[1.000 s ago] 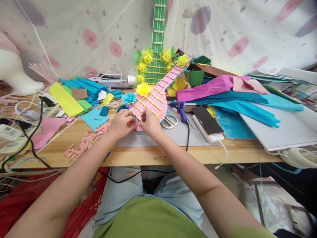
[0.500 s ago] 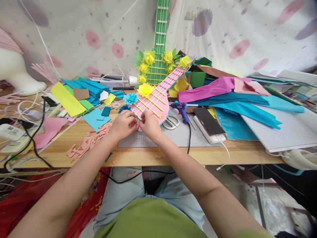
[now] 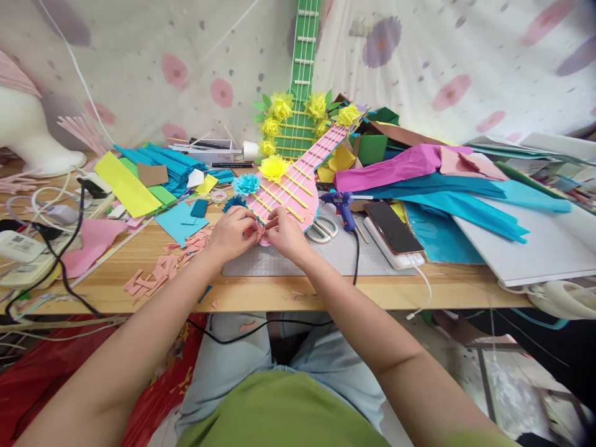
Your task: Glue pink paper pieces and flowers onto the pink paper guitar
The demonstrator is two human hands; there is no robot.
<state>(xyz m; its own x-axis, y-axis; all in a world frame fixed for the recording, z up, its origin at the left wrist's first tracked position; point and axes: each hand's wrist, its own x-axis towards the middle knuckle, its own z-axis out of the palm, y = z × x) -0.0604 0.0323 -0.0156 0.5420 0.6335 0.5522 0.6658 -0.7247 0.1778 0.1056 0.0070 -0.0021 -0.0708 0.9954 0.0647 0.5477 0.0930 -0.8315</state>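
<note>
A pink paper guitar with white strings and yellow strips lies slanted on the grey cutting mat. A yellow paper flower, a light blue flower and a dark blue flower sit along its left edge. At the guitar's lower left end, my left hand is closed, fingers curled around a small reddish-pink bit that I cannot make out. Right beside it, my right hand pinches at the guitar's lower edge; its fingertips hide what they grip.
Behind stands a green paper guitar with yellow flowers. Scissors, a purple glue gun and a phone on a white power strip lie to the right. Pink paper scraps are scattered at left, near cables.
My right hand has shifted slightly to the right, its fingers moving a little at the guitar's lower edge. My left hand stays in place.
</note>
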